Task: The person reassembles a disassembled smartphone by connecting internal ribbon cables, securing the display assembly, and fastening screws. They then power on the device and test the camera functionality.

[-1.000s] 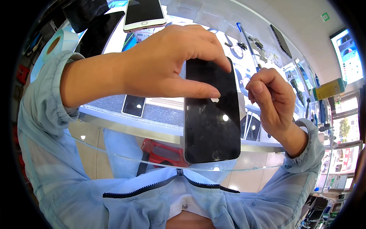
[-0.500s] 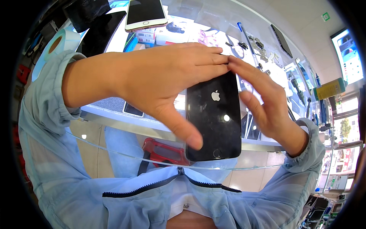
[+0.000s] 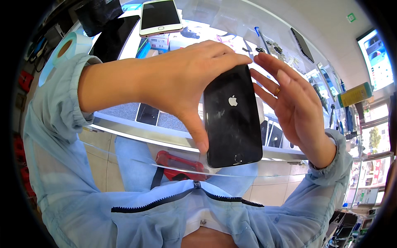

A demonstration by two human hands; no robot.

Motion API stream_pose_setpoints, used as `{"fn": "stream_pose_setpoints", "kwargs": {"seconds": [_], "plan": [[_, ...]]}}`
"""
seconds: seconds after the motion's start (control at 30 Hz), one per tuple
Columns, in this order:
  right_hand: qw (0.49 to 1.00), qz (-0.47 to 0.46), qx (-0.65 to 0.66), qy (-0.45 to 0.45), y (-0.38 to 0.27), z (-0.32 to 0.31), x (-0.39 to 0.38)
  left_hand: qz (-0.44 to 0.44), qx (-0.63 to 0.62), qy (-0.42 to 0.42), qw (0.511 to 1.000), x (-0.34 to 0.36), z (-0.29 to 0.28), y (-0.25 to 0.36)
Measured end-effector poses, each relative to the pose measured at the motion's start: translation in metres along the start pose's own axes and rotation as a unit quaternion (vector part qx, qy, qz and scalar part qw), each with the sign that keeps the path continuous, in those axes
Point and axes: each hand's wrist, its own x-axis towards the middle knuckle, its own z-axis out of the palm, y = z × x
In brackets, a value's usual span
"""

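Observation:
A black smartphone (image 3: 233,128) with a lit white logo on its dark screen lies in front of me, its home button at the near end and smudges on its glass. My left hand (image 3: 180,78) reaches across from the left and grips it, thumb along the left edge and fingers at the far end. Beside the phone's right edge, my right hand (image 3: 295,103) is open with fingers apart and a ring on one of them. Its fingertips come close to the far right corner; whether they touch it I cannot tell.
A white-framed phone (image 3: 160,17) and a dark tablet-like device (image 3: 113,39) lie at the far left, near a tape roll (image 3: 65,47). Small boxes and phones show around the glass counter. A blue pen (image 3: 261,39) and a yellow-labelled bottle (image 3: 355,95) are to the right.
My left thumb has moved off the phone's front to its left edge. The right hand has turned and spread its fingers away from the left. The phone's near end has shifted slightly away from me.

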Motion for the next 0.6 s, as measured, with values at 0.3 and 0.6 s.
{"fn": "stream_pose_setpoints", "kwargs": {"seconds": [0.3, 0.6], "plan": [[0.998, 0.049, 0.023, 0.015, -0.001, -0.006, 0.018, -0.014, -0.022, 0.060, 0.998, 0.005, 0.006, -0.001], [0.977, 0.133, 0.147, -0.079, -0.007, -0.017, 0.021, 0.059, -0.026, 0.127, 0.990, 0.010, 0.007, -0.005]]}}
